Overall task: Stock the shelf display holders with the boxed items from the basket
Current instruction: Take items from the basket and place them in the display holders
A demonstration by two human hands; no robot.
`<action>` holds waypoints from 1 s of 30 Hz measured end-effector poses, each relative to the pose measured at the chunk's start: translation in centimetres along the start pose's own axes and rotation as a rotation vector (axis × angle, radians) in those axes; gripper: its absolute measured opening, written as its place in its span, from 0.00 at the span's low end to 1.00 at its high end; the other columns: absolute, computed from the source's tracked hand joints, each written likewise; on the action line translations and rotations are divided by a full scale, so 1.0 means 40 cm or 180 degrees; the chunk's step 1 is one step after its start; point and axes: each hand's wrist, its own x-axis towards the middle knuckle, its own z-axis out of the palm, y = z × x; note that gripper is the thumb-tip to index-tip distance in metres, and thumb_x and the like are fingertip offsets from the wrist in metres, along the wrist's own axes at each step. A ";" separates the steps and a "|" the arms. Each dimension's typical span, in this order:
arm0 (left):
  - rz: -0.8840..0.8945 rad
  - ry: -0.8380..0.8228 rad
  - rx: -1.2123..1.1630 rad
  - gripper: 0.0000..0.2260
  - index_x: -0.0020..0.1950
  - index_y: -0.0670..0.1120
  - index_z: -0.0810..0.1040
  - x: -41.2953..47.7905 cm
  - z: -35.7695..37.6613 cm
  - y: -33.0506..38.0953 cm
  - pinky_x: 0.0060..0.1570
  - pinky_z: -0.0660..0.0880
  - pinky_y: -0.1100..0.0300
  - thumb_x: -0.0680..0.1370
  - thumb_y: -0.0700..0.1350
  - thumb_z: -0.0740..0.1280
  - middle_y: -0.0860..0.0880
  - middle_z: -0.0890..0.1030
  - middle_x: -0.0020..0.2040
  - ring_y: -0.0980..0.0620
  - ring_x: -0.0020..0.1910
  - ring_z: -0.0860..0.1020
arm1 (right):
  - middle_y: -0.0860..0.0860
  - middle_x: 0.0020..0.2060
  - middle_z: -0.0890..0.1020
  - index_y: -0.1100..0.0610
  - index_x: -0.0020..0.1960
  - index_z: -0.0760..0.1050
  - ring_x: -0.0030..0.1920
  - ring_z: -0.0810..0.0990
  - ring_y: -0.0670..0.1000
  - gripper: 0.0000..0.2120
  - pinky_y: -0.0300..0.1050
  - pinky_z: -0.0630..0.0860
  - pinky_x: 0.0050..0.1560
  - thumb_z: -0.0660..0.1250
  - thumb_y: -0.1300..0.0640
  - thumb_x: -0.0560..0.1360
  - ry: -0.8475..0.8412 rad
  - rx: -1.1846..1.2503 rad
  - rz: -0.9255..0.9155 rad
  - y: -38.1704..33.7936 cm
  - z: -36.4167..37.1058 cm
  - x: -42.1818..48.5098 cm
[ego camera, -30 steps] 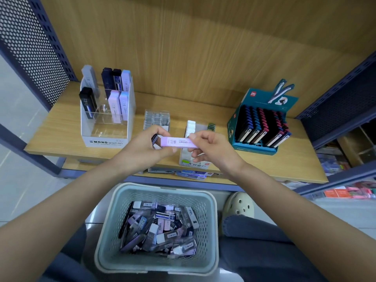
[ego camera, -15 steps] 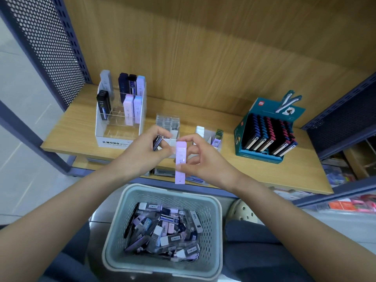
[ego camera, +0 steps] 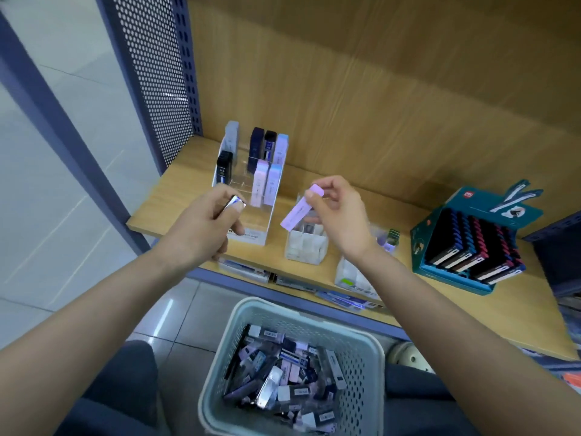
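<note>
My right hand pinches a slim lilac box by its top end, tilted above a small clear holder on the wooden shelf. My left hand grips a dark box with a shiny end, just in front of the white tiered display holder, which has several dark, lilac and pale blue boxes standing in it. Below, a pale green basket on the floor is full of several mixed boxes.
A teal display carton of dark and red packs stands at the shelf's right. Another clear holder sits near the front edge. Flat packs overhang below the shelf. A perforated blue metal panel bounds the left side. My knees flank the basket.
The lilac box left my left hand and is now held by my right hand alone, raised and tilted. My left hand moved left toward the white holder. The view shifted left.
</note>
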 end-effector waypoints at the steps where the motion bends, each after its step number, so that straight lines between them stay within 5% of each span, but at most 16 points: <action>1: -0.0058 0.0045 -0.0025 0.06 0.47 0.50 0.72 0.002 -0.012 -0.001 0.18 0.63 0.68 0.81 0.45 0.57 0.49 0.77 0.35 0.58 0.20 0.66 | 0.50 0.39 0.80 0.52 0.43 0.71 0.42 0.82 0.49 0.08 0.42 0.81 0.40 0.63 0.63 0.77 0.0024 -0.0082 -0.0095 -0.006 0.017 0.016; 9: -0.0598 0.0302 -0.0468 0.03 0.47 0.44 0.64 0.021 -0.072 -0.013 0.17 0.61 0.69 0.79 0.38 0.57 0.45 0.78 0.36 0.57 0.18 0.66 | 0.54 0.42 0.82 0.56 0.46 0.73 0.42 0.80 0.54 0.02 0.47 0.77 0.48 0.65 0.61 0.75 0.0206 -0.1262 -0.0711 -0.007 0.110 0.171; 12: -0.0690 0.0355 -0.0539 0.04 0.48 0.45 0.64 0.029 -0.086 -0.028 0.17 0.63 0.68 0.79 0.37 0.57 0.47 0.77 0.34 0.57 0.18 0.67 | 0.52 0.40 0.81 0.57 0.46 0.75 0.39 0.78 0.51 0.02 0.41 0.73 0.45 0.66 0.63 0.74 0.0040 -0.1646 -0.0759 0.013 0.126 0.196; 15: -0.0731 0.0332 -0.0620 0.05 0.50 0.45 0.63 0.034 -0.095 -0.041 0.18 0.65 0.68 0.79 0.37 0.57 0.48 0.78 0.39 0.59 0.18 0.68 | 0.45 0.38 0.78 0.54 0.48 0.75 0.40 0.78 0.49 0.05 0.45 0.75 0.44 0.67 0.61 0.74 -0.0168 -0.2192 -0.0680 0.037 0.133 0.199; 18: -0.0693 0.0261 -0.0595 0.08 0.45 0.48 0.62 0.034 -0.101 -0.053 0.21 0.69 0.66 0.80 0.37 0.57 0.48 0.79 0.42 0.56 0.24 0.71 | 0.50 0.43 0.78 0.56 0.49 0.75 0.43 0.78 0.53 0.03 0.49 0.76 0.44 0.67 0.60 0.75 -0.0160 -0.2572 -0.0773 0.051 0.138 0.196; 24: -0.0501 0.0035 -0.0414 0.05 0.52 0.50 0.70 0.039 -0.112 -0.058 0.28 0.75 0.62 0.79 0.41 0.61 0.45 0.79 0.48 0.53 0.30 0.74 | 0.53 0.49 0.74 0.58 0.54 0.73 0.45 0.78 0.55 0.08 0.53 0.76 0.48 0.66 0.60 0.75 -0.0052 -0.2671 -0.0794 0.057 0.153 0.203; 30: -0.0439 0.0018 -0.0155 0.08 0.52 0.51 0.76 0.040 -0.111 -0.065 0.24 0.70 0.66 0.79 0.40 0.61 0.51 0.75 0.40 0.54 0.29 0.73 | 0.53 0.55 0.74 0.57 0.58 0.72 0.48 0.78 0.55 0.12 0.53 0.76 0.48 0.67 0.59 0.75 -0.0049 -0.2820 -0.0649 0.053 0.151 0.210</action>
